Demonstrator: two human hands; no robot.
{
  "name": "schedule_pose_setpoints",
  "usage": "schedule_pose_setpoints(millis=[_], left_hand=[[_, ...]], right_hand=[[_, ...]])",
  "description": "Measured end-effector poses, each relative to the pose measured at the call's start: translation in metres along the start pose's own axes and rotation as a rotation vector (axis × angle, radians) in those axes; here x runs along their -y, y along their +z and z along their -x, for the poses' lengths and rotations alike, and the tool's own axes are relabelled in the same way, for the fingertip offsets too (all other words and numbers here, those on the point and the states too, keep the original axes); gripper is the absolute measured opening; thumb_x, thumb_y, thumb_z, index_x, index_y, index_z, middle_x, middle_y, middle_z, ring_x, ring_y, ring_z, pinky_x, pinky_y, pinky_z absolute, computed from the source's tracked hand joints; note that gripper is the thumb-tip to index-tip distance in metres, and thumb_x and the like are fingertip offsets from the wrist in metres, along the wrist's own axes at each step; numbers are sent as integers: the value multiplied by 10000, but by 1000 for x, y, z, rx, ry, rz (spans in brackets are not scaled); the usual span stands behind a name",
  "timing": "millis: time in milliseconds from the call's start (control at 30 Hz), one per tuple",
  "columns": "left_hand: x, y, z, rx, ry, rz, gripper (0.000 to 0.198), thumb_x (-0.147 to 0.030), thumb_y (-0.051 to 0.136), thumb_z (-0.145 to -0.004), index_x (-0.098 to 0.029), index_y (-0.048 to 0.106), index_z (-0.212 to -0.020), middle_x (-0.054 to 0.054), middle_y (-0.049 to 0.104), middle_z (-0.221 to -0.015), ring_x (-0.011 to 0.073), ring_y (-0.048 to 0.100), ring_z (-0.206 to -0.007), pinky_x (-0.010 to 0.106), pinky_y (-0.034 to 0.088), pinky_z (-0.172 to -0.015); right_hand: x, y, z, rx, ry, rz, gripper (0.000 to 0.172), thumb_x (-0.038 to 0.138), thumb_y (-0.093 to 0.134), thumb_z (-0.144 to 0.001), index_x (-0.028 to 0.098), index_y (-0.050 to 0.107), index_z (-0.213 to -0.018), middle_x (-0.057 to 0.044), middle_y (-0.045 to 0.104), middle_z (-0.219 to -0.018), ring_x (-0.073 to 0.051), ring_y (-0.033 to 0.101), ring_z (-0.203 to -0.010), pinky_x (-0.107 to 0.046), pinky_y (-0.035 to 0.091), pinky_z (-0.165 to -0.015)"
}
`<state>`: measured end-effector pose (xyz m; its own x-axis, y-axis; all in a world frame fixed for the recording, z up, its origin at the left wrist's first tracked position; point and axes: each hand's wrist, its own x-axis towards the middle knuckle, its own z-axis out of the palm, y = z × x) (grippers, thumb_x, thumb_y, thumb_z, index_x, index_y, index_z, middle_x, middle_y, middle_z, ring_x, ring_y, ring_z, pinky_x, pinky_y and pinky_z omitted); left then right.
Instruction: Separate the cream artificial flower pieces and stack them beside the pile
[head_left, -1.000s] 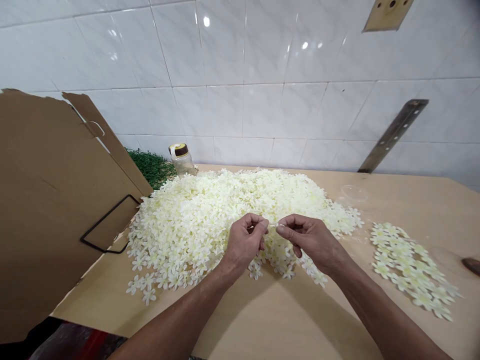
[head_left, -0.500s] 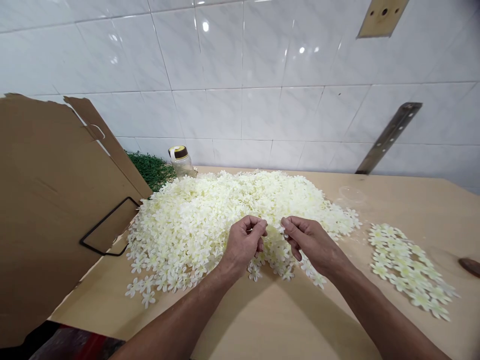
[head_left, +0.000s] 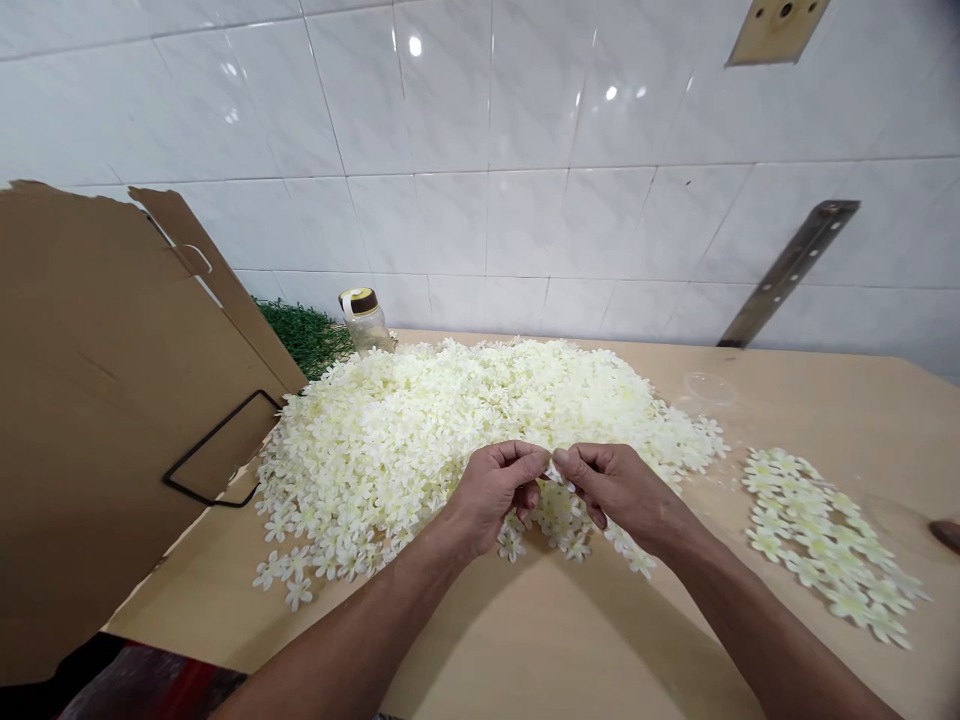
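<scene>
As forearms angle in from the table's near edge, pinched left hand and right hand, contents unclear, have drawn closer.

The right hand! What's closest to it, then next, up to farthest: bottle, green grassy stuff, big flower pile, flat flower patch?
Head view, from the right hand:
1. Big flower pile, just beyond it.
2. Flat flower patch, to its right.
3. Bottle, back left, behind the pile.
4. Green grassy stuff, left of the bottle.

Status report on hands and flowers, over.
Left hand pinched shut; right hand apparently pinching a flower. Flower pile just beyond. Bottle behind pile, out of the way.
</scene>
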<state>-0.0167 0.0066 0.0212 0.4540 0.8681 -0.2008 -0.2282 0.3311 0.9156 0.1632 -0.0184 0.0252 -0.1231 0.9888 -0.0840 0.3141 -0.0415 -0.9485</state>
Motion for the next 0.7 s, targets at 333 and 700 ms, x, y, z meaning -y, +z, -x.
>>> schedule_pose_setpoints(millis=[333,700], left_hand=[[-3,-3,-3,-120,59,66,370,-480,761,-710,-152,594,-748,-31,536,-594,47,409,-419,189,279,-393],[-4,-4,-5,-306,360,-111,396,-395,740,-771,-174,578,-1056,16,630,-806,121,600,-568,232,481,-456]], right_hand=[[6,0,1,76,-16,-127,422,571,705,-777,183,580,-667,53,417,-546,-95,439,-454,-233,412,-437],[7,-1,-1,28,2,-193,429,569,700,-789,183,581,-647,44,479,-536,-97,462,-434,-242,411,-440]])
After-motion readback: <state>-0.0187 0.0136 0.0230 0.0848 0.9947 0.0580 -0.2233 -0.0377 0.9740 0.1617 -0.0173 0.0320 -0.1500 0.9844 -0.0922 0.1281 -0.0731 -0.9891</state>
